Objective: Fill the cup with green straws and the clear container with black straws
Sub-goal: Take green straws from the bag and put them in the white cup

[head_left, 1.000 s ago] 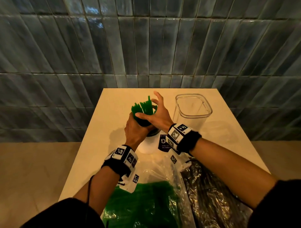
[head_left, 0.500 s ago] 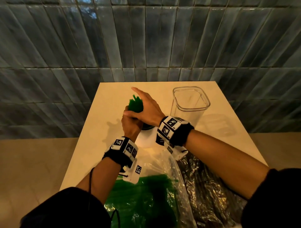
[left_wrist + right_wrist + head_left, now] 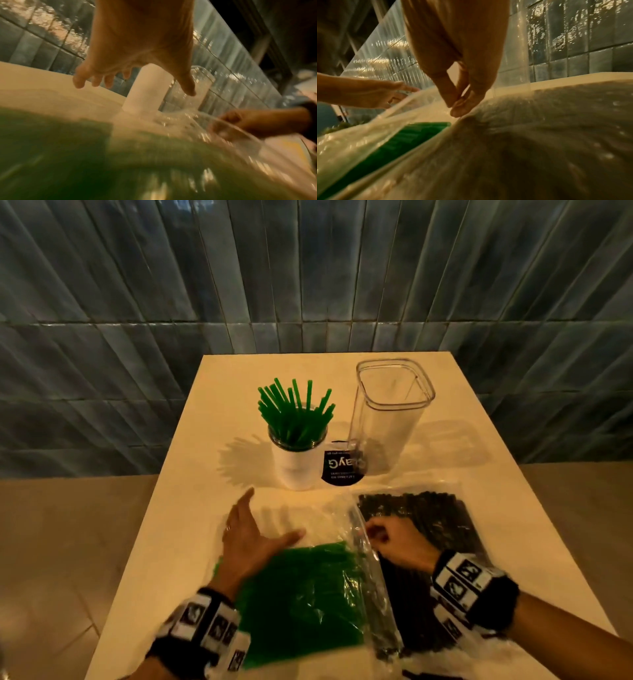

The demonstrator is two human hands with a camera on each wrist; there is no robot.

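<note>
A white cup point(image 3: 295, 463) stands mid-table with several green straws point(image 3: 294, 412) fanned out of it. To its right is the clear container point(image 3: 387, 419), with no straws in it. Two plastic bags lie at the near edge, one of green straws point(image 3: 301, 594) and one of black straws point(image 3: 431, 522). My left hand point(image 3: 270, 518) hovers over the green bag's open end, fingers straight and spread, holding nothing. My right hand point(image 3: 371, 534) pinches the plastic of the black-straw bag between thumb and fingers point(image 3: 457, 108). In the left wrist view the cup point(image 3: 145, 88) sits beyond my spread left hand point(image 3: 133, 86).
A black round label point(image 3: 342, 467) lies between the cup and the container. The cream table point(image 3: 205, 474) backs onto a grey tiled wall point(image 3: 308, 285), and floor drops away on both sides. The bags' loose clear plastic point(image 3: 325, 508) spreads toward the cup.
Both hands have left the cup and drawn back to the bags. The green straws now stand loose in the cup. The right hand has taken hold of the black-straw bag's plastic.
</note>
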